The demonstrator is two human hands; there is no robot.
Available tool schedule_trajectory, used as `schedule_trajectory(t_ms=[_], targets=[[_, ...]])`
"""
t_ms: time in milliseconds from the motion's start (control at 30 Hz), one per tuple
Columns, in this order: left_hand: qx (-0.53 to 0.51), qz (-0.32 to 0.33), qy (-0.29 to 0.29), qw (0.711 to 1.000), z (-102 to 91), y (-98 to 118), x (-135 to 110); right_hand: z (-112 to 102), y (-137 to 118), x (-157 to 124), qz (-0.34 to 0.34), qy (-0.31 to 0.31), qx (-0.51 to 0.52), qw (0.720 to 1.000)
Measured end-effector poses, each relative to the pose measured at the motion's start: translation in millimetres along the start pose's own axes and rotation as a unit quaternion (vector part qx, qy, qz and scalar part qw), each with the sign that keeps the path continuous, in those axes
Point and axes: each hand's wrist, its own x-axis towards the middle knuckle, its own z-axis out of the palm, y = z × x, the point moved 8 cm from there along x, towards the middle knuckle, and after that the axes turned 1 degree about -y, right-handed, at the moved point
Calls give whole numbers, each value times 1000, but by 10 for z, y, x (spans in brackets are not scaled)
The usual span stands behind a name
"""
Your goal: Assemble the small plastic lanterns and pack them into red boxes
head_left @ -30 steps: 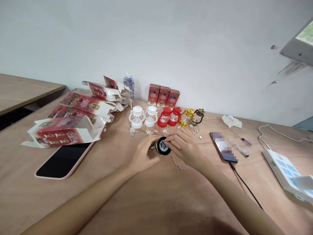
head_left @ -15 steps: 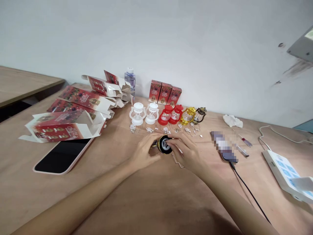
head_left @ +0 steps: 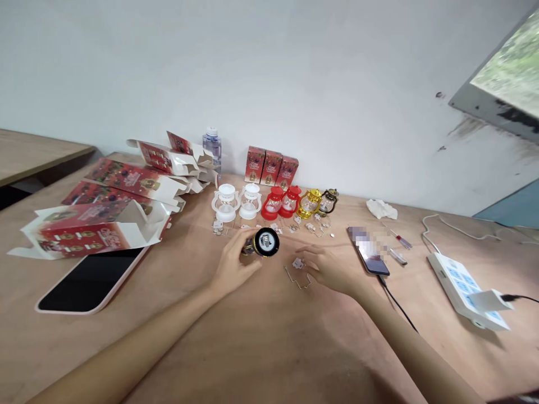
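My left hand (head_left: 231, 265) is wrapped around a small black and gold lantern (head_left: 266, 242). The lantern lies tipped over, its round black base facing me, and small metal parts show in the base's centre. To the right, my right hand (head_left: 330, 270) reaches low over the table, its fingers loosely spread. Its fingertips are beside a small white piece (head_left: 298, 263), and whether they touch it I cannot tell. A bent thin wire (head_left: 300, 286) lies just below these fingers. Behind the hands stand white lanterns (head_left: 226, 205), red lanterns (head_left: 273, 205), a gold lantern (head_left: 310, 205) and a bronze lantern (head_left: 328, 203).
Small white pieces and wires (head_left: 311, 227) lie before the lanterns. Three red boxes (head_left: 269, 167) and a water bottle (head_left: 212, 147) stand behind. Opened cartons (head_left: 84, 227) and a phone (head_left: 95, 280) lie left. Rightward are another phone (head_left: 374, 259), a screwdriver (head_left: 405, 242) and a power strip (head_left: 463, 289).
My right hand has left the lantern's base and moved right and down to the small parts on the table. The lantern stays in my left hand. The whole view has shifted.
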Motion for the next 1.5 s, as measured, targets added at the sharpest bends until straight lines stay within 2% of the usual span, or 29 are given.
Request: schedule_trajectory(t_ms=[67, 133, 233, 333, 467, 567, 700, 933, 1100, 1300, 1500], targets=[[-4, 4, -3, 1000, 8, -2, -1, 119, 30, -14, 0, -33, -8, 999], [-5, 8, -3, 1000, 13, 1, -1, 169, 43, -2, 0, -40, -16, 999], [-3, 7, -5, 1000, 19, 8, 3, 97, 14, 33, -1, -8, 10, 1000], [-4, 7, -6, 1000, 22, 24, 6, -155, -91, 55, -18, 109, 81, 991], [-6, 12, -3, 1000, 12, 51, 10, -452, -344, 42, -58, 303, 108, 945], [-7, 18, -4, 1000, 10, 67, 7, -442, -629, 100, -121, 359, 75, 922], [-11, 20, 0, 1000, 7, 67, -5, -337, -842, 186, -161, 364, 25, 917], [-17, 20, 2, 1000, 7, 54, -20, -312, -800, 134, -163, 307, 20, 937], [-17, 30, -8, 999, 23, 84, -22, -381, -802, 104, -144, 351, 26, 925], [-8, 26, -1, 1000, 13, 78, -22, -353, -819, 152, -126, 338, 38, 932], [-7, 35, 3, 999, 3, 90, -23, -378, -869, 111, -144, 362, 20, 921]])
